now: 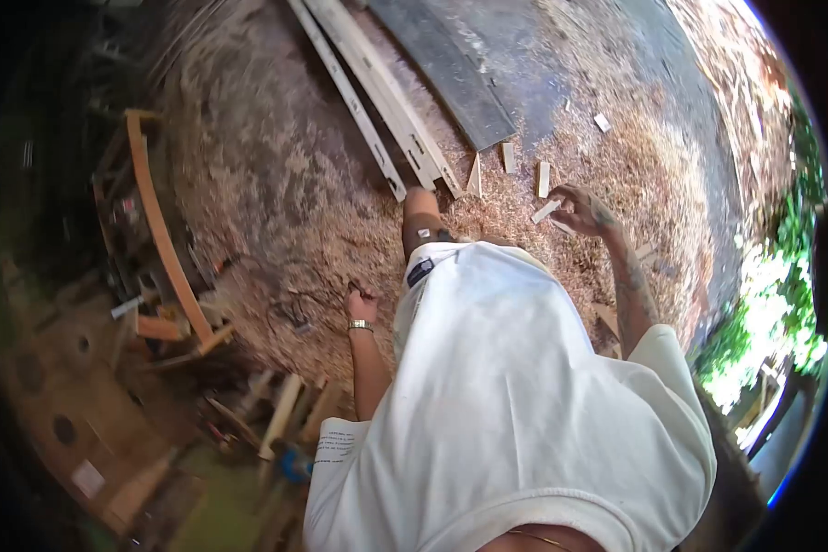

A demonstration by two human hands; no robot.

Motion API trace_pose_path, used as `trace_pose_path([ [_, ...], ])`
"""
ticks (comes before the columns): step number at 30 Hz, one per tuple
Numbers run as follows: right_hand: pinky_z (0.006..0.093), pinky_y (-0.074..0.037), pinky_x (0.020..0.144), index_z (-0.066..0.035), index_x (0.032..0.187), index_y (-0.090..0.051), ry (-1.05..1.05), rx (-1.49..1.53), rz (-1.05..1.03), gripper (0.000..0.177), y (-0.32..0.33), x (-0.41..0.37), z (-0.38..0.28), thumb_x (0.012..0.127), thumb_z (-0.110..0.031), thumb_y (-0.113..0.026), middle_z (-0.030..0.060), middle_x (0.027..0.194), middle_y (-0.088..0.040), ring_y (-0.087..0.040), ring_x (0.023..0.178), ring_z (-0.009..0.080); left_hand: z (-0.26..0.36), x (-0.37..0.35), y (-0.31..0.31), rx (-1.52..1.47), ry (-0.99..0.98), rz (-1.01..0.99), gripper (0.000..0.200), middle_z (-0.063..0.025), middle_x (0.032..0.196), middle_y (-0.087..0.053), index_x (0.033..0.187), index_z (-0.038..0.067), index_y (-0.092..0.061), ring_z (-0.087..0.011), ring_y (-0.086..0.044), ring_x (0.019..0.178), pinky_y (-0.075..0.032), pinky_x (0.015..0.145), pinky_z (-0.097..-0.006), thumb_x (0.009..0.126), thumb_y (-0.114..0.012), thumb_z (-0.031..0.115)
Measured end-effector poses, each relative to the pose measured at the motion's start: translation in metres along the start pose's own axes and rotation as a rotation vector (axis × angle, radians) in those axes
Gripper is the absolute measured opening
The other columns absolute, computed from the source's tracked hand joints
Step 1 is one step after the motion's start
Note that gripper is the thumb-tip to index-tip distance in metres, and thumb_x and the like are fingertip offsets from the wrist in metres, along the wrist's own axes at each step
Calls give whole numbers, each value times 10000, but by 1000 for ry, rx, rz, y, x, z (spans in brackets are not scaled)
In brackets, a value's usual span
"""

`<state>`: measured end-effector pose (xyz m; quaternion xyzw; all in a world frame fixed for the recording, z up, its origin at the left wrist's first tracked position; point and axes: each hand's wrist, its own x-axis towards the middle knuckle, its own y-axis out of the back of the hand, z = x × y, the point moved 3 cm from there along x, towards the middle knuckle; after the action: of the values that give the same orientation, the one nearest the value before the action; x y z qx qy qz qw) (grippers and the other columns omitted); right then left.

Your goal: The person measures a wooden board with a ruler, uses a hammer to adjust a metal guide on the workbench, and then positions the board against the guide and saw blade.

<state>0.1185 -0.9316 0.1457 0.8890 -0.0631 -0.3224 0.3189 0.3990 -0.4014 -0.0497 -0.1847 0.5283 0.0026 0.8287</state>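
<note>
One small wooden block (544, 212) is in the right hand's (575, 210) fingers at two o'clock, while the left hand (362, 304), near centre towards eight, curls around what, I can't tell!

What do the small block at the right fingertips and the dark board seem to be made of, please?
Small block: probably bare wood, from its pale, uncoated look.
Dark board: perhaps weathered wood, given its dull, patchy grey; uncertain.

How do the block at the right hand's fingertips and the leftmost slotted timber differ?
The block is short; the leftmost slotted timber is longer. The timber shows slots; the block shows none. The block is at the right hand; the timber lies away from it. Both are pale wood.
</note>
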Motion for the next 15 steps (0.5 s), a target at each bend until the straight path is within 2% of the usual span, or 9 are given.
trace_pose_path([
  [3,424,-587,910,-63,1296,-646,-80,138,13,423,-1,21,21,947,-294,-708,175,1221,-690,-708,1012,284,7,55,-92,170,-96,-28,166,-16,821,-542,1021,121,-582,-169,-492,665,-469,643,-310,1030,-421,83],
  [7,424,-584,919,-53,1285,-651,-92,242,-89,425,33,74,44,946,-303,-704,177,1221,-696,-714,1035,286,-27,145,-233,278,-90,-352,139,-6,808,-538,970,128,-593,-156,-498,708,-465,690,-309,1040,-473,140],
  [10,425,-579,911,-43,1280,-657,-105,283,-28,428,97,142,78,946,-308,-699,170,1214,-701,-714,1046,292,-64,194,-346,1187,-87,-482,192,-3,799,-548,968,129,-594,-133,-517,727,-452,683,-283,1083,-471,221],
  [11,426,-577,908,-40,1279,-658,-116,297,4,431,122,167,92,946,-310,-697,168,1212,-702,-714,1049,294,-60,202,-397,1352,-216,-676,264,-4,789,-555,997,114,-612,-115,-527,732,-461,662,-278,1109,-456,294],
  [13,415,-561,913,-2,1273,-658,-256,486,162,456,163,201,127,956,-328,-692,157,1190,-717,-711,1046,280,-46,242,-464,1028,178,-504,270,0,787,-549,999,112,-621,-117,-516,726,-459,621,-288,1108,-465,305],
  [14,414,-556,917,12,1276,-655,-328,563,265,468,170,215,164,963,-334,-688,152,1183,-723,-709,1044,275,-47,277,-488,861,234,-331,228,1,808,-543,1027,125,-603,-134,-515,720,-459,596,-300,1098,-470,297],
  [15,408,-554,911,20,1277,-654,-420,604,358,467,184,228,192,967,-329,-687,144,1165,-725,-704,1037,267,-32,275,-538,630,200,-232,124,0,835,-540,1037,143,-566,-142,-512,705,-450,589,-291,1066,-462,204],
])
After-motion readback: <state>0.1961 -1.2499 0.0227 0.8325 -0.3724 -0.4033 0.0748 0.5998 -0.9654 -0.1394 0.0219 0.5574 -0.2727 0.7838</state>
